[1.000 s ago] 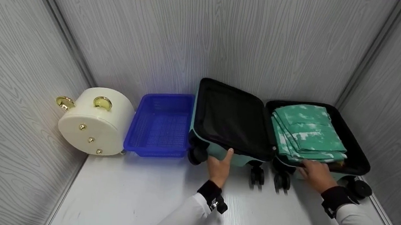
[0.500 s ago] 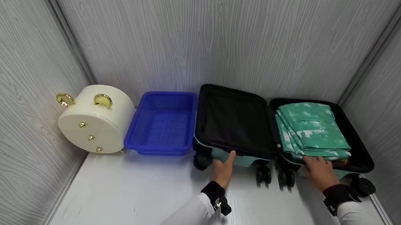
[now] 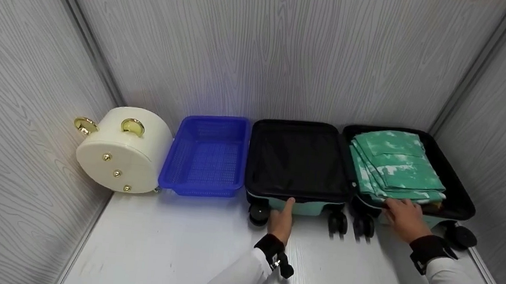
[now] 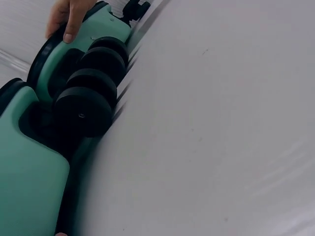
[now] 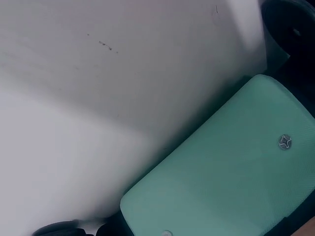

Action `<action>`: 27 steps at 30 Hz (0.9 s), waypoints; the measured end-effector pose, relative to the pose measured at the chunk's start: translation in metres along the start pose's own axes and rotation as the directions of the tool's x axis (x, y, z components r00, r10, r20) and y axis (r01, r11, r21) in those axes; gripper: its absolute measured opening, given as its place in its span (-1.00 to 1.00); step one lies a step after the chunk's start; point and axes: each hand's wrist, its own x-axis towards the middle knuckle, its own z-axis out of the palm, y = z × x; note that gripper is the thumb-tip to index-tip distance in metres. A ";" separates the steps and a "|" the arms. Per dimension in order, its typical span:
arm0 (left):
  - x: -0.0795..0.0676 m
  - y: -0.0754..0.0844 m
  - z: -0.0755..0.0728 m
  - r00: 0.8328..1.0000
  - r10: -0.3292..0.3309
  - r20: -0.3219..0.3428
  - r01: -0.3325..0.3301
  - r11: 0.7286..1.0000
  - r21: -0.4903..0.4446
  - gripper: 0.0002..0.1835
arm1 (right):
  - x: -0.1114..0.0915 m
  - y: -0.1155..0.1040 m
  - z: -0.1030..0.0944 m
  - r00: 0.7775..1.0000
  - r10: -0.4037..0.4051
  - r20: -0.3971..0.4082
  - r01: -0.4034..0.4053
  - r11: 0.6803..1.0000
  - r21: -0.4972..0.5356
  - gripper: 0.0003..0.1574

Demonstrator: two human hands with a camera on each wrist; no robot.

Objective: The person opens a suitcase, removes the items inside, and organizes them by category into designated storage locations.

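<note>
An open mint-green suitcase lies with both halves spread, black lining up. My left hand grips the front of the left half, thumb up at the rim and fingers hidden beneath; only a bit of that hand enters the left wrist view. Over the front rim of the right half curl the fingers of my right hand, its thumb against the green shell in the left wrist view. Folded green-and-white tie-dye cloth fills much of that half. Black wheels point toward me.
A blue perforated basket stands left of the suitcase. Farther left, a round cream case with gold handles lies on its side by the wall. Grey wood-grain walls enclose the white surface on three sides.
The left half of the suitcase has come down from a tilt to lie flat, my left hand moving down and slightly right with it. My right hand has kept its hold on the right rim.
</note>
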 end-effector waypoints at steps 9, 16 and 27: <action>-0.002 0.003 -0.006 0.997 -0.064 0.034 0.067 0.995 -0.077 0.26 | -0.002 -0.005 0.002 0.997 0.083 0.004 -0.083 0.993 0.081 -0.71; 0.001 0.015 -0.015 0.983 -0.057 0.176 0.080 0.989 -0.126 -0.14 | -0.002 -0.005 -0.002 0.988 0.145 0.049 -0.152 0.965 0.212 -0.46; 0.004 0.048 -0.065 0.928 -0.170 0.333 0.165 0.985 0.044 0.06 | -0.002 -0.006 -0.001 0.989 0.147 -0.006 -0.142 0.965 0.220 -0.51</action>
